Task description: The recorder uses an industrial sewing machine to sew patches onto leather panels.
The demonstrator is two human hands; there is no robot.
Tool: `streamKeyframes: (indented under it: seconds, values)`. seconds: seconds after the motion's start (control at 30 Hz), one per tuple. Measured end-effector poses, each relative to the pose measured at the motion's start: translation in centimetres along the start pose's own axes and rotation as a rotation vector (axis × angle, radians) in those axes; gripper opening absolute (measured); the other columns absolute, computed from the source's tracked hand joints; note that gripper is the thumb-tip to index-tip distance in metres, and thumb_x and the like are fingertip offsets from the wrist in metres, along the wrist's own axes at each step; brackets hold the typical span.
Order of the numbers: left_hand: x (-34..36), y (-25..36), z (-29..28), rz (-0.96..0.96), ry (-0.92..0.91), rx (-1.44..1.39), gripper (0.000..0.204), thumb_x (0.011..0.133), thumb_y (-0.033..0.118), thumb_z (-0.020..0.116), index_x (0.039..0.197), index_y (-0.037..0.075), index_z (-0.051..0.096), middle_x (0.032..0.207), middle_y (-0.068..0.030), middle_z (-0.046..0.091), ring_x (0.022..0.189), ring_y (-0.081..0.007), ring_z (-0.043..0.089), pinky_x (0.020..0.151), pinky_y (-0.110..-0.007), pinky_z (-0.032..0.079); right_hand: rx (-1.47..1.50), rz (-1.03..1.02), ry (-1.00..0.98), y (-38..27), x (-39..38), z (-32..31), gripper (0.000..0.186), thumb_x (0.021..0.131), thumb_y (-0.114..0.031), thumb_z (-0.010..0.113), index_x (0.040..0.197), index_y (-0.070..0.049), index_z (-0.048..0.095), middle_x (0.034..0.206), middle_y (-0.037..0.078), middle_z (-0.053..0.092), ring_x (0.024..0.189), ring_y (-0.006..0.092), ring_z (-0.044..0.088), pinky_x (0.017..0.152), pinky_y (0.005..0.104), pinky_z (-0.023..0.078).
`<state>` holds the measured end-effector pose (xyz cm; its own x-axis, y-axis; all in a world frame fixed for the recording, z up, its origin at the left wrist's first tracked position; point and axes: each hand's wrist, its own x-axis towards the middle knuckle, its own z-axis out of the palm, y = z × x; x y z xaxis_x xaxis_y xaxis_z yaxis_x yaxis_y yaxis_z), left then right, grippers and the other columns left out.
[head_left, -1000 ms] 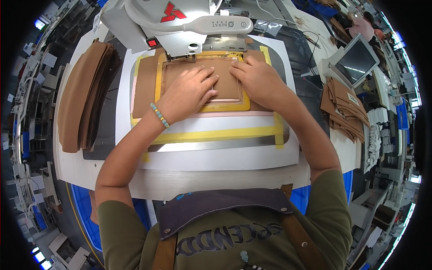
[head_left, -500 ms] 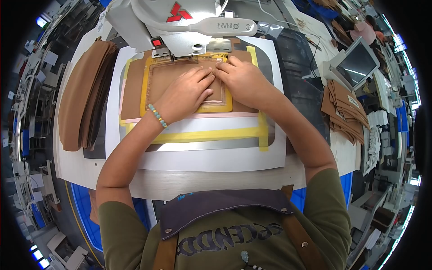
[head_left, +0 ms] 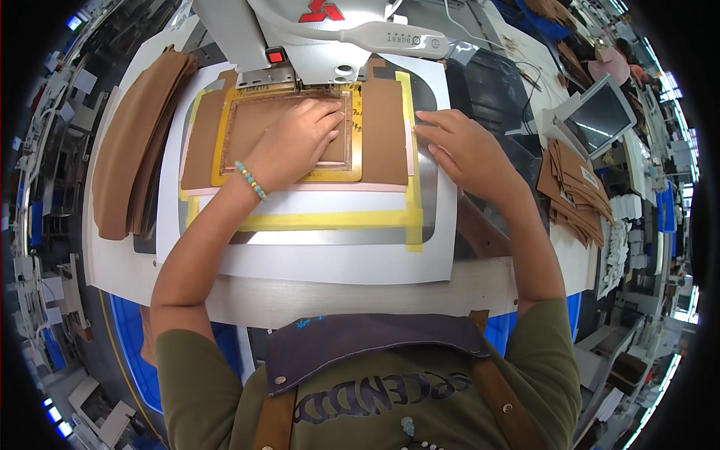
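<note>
Left hand palm down, gripping nothing, across the yellow frame on the brown panel, presumably steadying both below the sewing-machine head beyond its fingertips. Right hand loosely open, empty, near the panel's right edge.

Opens at the left onto a dark grey floor, marked with a yellow line and bordered by cluttered workstations and bright lamps. Spreads centrally into a pale wooden table, with blue bins beneath. Glares at the far right with long white strip lights beyond crowded workbenches.
</note>
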<state>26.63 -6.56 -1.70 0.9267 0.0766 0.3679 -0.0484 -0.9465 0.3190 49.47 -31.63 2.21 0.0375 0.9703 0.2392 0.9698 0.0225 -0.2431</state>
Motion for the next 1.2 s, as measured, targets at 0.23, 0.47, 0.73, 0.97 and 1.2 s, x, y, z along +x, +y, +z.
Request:
streamKeyframes:
  seconds: [0.23,0.47,0.73,0.97,1.2]
  values:
    - [-2.2,-1.4,-2.2,-0.038,-0.035,0.050,0.033,0.103,0.010,0.064,0.134,0.000,0.069,0.145,-0.0142,0.066,0.134,-0.0343,0.060,0.116,-0.045,0.048,0.014,-0.018,-0.011,0.2,-0.2,0.3,0.032,0.098,-0.010,0.063,0.128,-0.003,0.072,0.142,0.013,0.067,0.129,0.0319,0.060,0.106,0.0435,0.052]
    - [-5.0,-1.7,-5.1,-0.067,-0.172,-0.034,0.037,0.102,0.016,0.068,0.137,0.005,0.072,0.156,-0.0089,0.061,0.150,-0.0329,0.051,0.123,-0.045,0.043,0.057,-0.228,-0.027,-3.2,5.0,2.6,0.037,0.093,-0.006,0.067,0.130,-0.005,0.072,0.140,0.008,0.070,0.128,0.0271,0.063,0.104,0.0412,0.052]
    - [-5.1,-1.1,-3.7,0.016,-0.282,-0.083,0.046,0.099,0.025,0.074,0.144,0.014,0.071,0.167,-0.0084,0.051,0.159,-0.0343,0.039,0.127,-0.052,0.032,-0.115,-0.312,0.104,-3.8,7.8,7.5,0.043,0.091,-0.003,0.067,0.134,-0.008,0.071,0.141,0.007,0.070,0.129,0.0212,0.064,0.097,0.0349,0.051]
    - [-4.8,-2.2,-3.7,0.077,-0.294,-0.119,0.049,0.096,0.029,0.077,0.143,0.018,0.072,0.169,-0.0080,0.049,0.159,-0.0357,0.037,0.127,-0.052,0.030,-0.150,-0.315,0.106,-4.4,7.6,7.1,0.046,0.091,-0.004,0.067,0.137,-0.008,0.069,0.137,0.007,0.071,0.127,0.0207,0.064,0.094,0.0352,0.050]
    - [-4.3,-2.5,-3.5,0.076,-0.284,-0.113,0.048,0.096,0.034,0.077,0.142,0.019,0.073,0.169,-0.0054,0.049,0.158,-0.0354,0.038,0.127,-0.051,0.030,-0.171,-0.345,0.106,-5.0,7.3,6.9,0.040,0.091,-0.007,0.069,0.131,-0.007,0.069,0.119,0.005,0.073,0.115,0.0196,0.067,0.085,0.0352,0.049]
